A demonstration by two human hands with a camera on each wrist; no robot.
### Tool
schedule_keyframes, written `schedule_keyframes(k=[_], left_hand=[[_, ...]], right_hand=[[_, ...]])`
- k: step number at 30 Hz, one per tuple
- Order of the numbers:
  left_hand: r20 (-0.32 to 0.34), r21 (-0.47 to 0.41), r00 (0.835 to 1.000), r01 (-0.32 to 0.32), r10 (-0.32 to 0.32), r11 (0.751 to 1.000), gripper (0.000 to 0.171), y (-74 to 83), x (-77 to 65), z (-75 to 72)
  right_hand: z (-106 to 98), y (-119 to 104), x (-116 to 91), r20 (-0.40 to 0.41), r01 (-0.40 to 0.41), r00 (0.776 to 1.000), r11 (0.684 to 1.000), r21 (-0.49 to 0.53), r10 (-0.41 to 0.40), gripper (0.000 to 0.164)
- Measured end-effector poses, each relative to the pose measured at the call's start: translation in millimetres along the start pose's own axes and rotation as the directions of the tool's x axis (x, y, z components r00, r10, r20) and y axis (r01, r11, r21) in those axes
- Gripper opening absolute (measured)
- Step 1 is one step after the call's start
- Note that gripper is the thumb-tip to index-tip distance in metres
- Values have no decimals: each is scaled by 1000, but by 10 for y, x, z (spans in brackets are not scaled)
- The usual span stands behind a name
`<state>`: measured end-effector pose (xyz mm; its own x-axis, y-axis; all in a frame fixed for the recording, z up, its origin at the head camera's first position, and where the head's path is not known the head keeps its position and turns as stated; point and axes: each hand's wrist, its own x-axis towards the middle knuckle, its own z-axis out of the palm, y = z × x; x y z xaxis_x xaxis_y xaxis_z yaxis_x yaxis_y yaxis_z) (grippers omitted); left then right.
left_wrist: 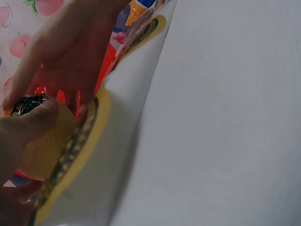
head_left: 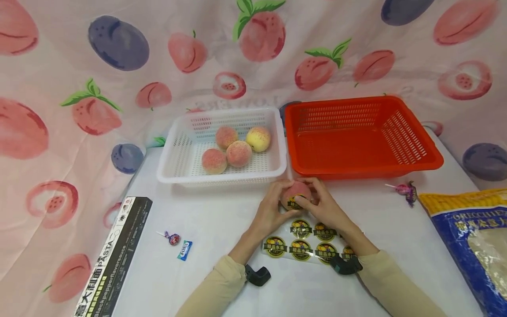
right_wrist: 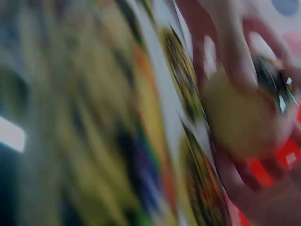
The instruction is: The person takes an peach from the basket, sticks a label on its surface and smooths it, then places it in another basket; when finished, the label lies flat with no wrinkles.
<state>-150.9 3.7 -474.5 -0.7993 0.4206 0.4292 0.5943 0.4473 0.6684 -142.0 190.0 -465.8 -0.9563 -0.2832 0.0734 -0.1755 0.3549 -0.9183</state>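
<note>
Both hands hold one peach (head_left: pixel 293 190) just in front of the two baskets. My left hand (head_left: pixel 270 212) curls its fingers round the peach's left side. The right hand (head_left: pixel 329 212) grips the other side, its thumb pressing by a black-and-gold round label (head_left: pixel 295 204) on the fruit's near face. In the left wrist view, a thumb lies against the pale yellow underside of the peach (left_wrist: pixel 49 148). A clear sheet of round gold-and-black labels (head_left: pixel 301 250) lies on the table beneath the wrists. Its edge stands close to the camera in the right wrist view, largely blurred.
A white basket (head_left: pixel 222 179) with several peaches (head_left: pixel 239 153) stands at the back left. Beside it is a red basket (head_left: pixel 368 169). A long black pasta box (head_left: pixel 119 259), lollipops (head_left: pixel 174 239), a blue-wrapped candy (head_left: pixel 184 250) and a pasta bag (head_left: pixel 463 246) lie around.
</note>
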Motion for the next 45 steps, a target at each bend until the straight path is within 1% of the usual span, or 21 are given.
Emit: schedule_keyframes(k=[4,8,12,14,15,16,17,19,22,23,24,26,27,29,32,35,38,40,41,43,45], left_hand=[[29,-5,1000,1,0,1000,73,30,-9,-15],[68,24,998,9,-10,1000,73,70,-7,-70],[145,70,989,6,-17,998,71,151,42,-172],[208,79,978,13,-30,997,71,200,65,-233],[242,84,969,18,-38,996,71,222,73,-264],[274,90,961,25,-49,996,72,244,76,-300],[301,94,952,31,-58,995,73,265,78,-333],[336,115,939,35,-72,993,75,294,82,-386],[336,178,938,22,-82,984,80,322,88,-434],[329,200,941,11,-77,980,82,324,95,-437],[328,219,942,-6,-68,976,84,324,105,-440],[342,255,939,-60,-32,965,84,324,141,-441],[360,262,933,-101,0,960,83,322,170,-439],[417,267,907,-189,63,945,81,324,243,-434],[505,302,854,-308,123,902,73,362,367,-423],[575,348,812,-357,104,867,63,415,469,-403],[643,348,764,-351,52,869,57,442,539,-391],[691,333,723,-340,18,879,57,445,569,-400],[712,325,703,-341,9,882,59,443,581,-413],[743,311,669,-370,18,876,60,447,599,-451],[769,263,637,-403,62,876,59,475,624,-523]], right_hand=[[78,-53,5,-40,-54,998,996,70,57,48],[97,-84,-6,8,-167,986,969,184,168,48],[56,-70,-55,56,-235,972,942,238,228,50],[-3,-35,-105,44,-208,978,928,308,204,50],[-41,-11,-131,28,-173,984,911,375,176,49],[-81,14,-158,4,-129,990,876,464,144,48],[-124,40,-182,-30,-75,993,823,563,111,43],[-223,98,-213,-110,58,993,660,749,37,32],[-364,161,-245,-211,190,977,314,930,32,21],[-406,170,-253,-236,219,970,216,951,54,20],[-445,171,-259,-257,245,963,134,960,76,20],[-509,147,-268,-304,304,945,14,952,125,21],[-536,128,-271,-328,333,934,-12,943,144,21],[-573,88,-273,-370,380,913,-25,925,173,20],[-602,21,-268,-421,428,882,14,904,211,13],[-624,-29,-258,-450,460,846,37,887,285,11],[-660,-63,-248,-488,501,797,61,863,356,16],[-671,-75,-241,-514,518,769,102,849,380,18],[-670,-79,-235,-523,521,761,119,845,384,19],[-657,-79,-228,-524,512,759,143,847,385,20],[-631,-76,-213,-518,499,761,159,852,391,22]])
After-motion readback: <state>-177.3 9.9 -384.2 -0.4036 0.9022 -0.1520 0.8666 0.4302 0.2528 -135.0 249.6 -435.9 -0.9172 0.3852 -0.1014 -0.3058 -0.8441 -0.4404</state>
